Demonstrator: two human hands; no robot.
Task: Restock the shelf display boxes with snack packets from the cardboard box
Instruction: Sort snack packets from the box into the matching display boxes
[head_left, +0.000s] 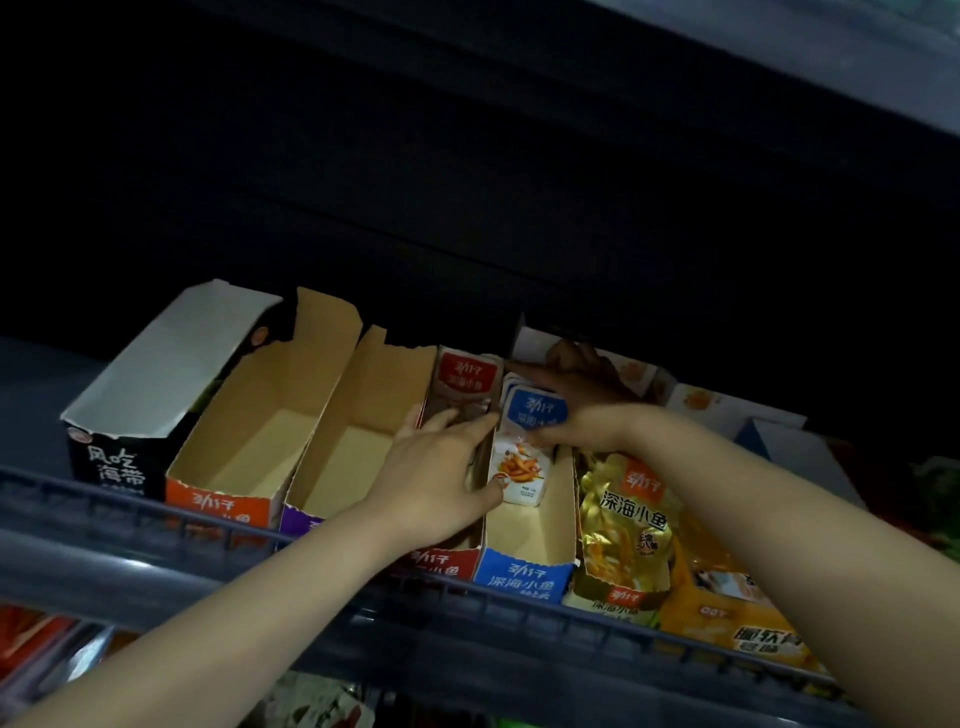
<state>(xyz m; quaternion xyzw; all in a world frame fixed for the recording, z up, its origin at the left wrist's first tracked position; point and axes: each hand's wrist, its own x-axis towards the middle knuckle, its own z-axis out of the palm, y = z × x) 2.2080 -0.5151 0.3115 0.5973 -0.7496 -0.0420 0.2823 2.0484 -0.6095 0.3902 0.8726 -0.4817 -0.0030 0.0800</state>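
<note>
Snack packets with blue tops are standing on edge as a small stack in the back half of the blue display box, and I am holding them there. My right hand is gripping the stack from the right, my fingers curling over its top edge and my thumb pressing against its lower side. The front packet is showing a picture of orange strips below its blue label, and the front part of the box in front of it is showing bare cardboard floor.

My left hand is reaching in from the left with its fingers lying fairly straight and loose across the red display box, grasping nothing. Its thumb is touching the lower left corner of the front blue packet. A red-topped packet is standing at the back of that red box.

Left of it, a purple-fronted box and an orange-fronted box are sitting side by side, both showing only bare floor, and a black box is standing at the far left. Right of the blue box, gold packets are filling the next box, with an orange-yellow package beyond. All the boxes are sitting in a row on a dark shelf behind its grey front rail.
</note>
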